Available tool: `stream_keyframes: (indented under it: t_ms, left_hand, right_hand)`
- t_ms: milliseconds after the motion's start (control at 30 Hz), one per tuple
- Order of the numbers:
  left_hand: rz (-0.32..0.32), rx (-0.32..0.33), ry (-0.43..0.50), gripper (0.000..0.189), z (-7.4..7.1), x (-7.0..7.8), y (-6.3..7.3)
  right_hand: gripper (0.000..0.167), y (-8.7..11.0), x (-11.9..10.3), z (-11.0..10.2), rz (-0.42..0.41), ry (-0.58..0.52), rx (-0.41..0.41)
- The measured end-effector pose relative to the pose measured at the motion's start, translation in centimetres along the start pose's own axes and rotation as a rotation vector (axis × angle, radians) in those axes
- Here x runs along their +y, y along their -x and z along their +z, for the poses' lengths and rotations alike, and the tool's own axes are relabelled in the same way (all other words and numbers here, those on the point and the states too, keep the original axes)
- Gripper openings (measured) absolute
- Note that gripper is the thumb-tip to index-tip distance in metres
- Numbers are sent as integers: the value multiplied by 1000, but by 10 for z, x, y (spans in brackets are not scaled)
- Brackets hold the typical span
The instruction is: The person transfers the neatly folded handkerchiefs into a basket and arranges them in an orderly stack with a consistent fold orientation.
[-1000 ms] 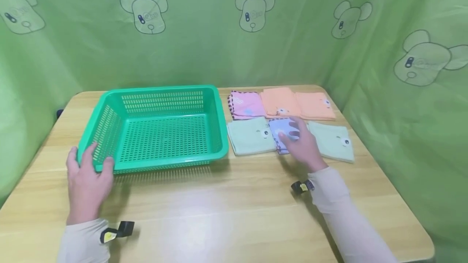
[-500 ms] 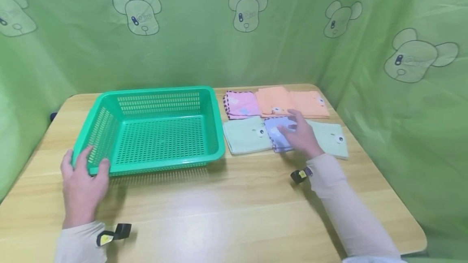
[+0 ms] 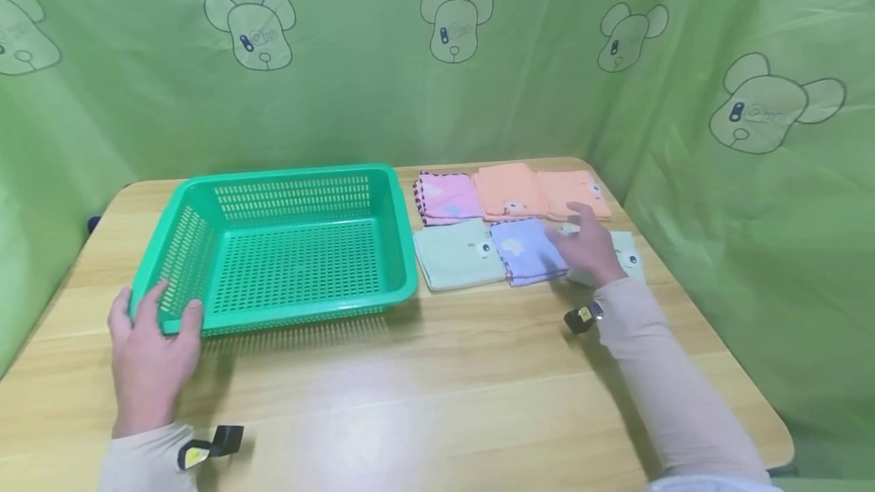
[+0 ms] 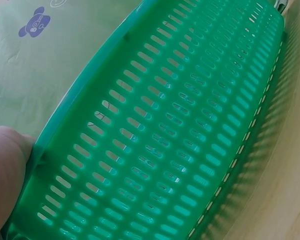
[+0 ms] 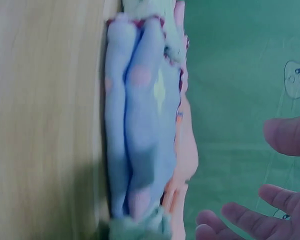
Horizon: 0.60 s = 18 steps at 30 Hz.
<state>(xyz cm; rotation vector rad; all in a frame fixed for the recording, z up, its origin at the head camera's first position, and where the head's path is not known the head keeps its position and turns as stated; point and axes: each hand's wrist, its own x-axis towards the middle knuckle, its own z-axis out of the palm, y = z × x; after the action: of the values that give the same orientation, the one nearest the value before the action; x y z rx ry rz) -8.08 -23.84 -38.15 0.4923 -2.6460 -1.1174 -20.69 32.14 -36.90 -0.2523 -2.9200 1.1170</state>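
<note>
My left hand (image 3: 150, 367) grips the near left corner of a green plastic basket (image 3: 311, 311), its fingers over the rim; the left wrist view shows part of that hand beside the slotted basket wall (image 4: 140, 130). My right hand (image 3: 591, 247) hovers with spread fingers over a pale green folded towel (image 3: 625, 253) at the right end of the front row, partly covering it. Just left of it lies a blue-purple folded towel (image 3: 526, 249) with a checked edge. In the right wrist view the fingers (image 5: 250, 220) are apart from the blue towel (image 5: 145, 115).
Another pale green towel (image 3: 456, 255) lies beside the basket. Behind are a pink towel (image 3: 447, 197) and two orange towels, left (image 3: 507, 188) and right (image 3: 570, 192). All rest on a wooden table (image 3: 383, 401), with a green curtain (image 3: 355, 97) around it.
My right hand has moved right, from over the blue-purple towel to over the right pale green one. The left hand stays on the basket corner. The head view has shifted slightly.
</note>
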Motion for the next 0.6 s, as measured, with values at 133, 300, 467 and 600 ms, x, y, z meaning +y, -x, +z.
stream_keyframes:
  t_ms: [133, 300, 467, 600]
  left_hand:
    - [4, -8, -21, 66, -2, 0, -1]
    - [-9, -25, -62, 71, -7, -2, -3]
    - [8, -19, -40, 70, -7, -1, -2]
    - [24, -14, -13, 67, -4, 0, -3]
  right_hand:
    - [83, -4, 8, -6, 20, 25, 13]
    - [82, -4, 19, -9, 27, 39, 41]
    - [79, -2, 30, -19, 17, 56, 72]
    - [81, 0, 37, -31, 41, 74, 70]
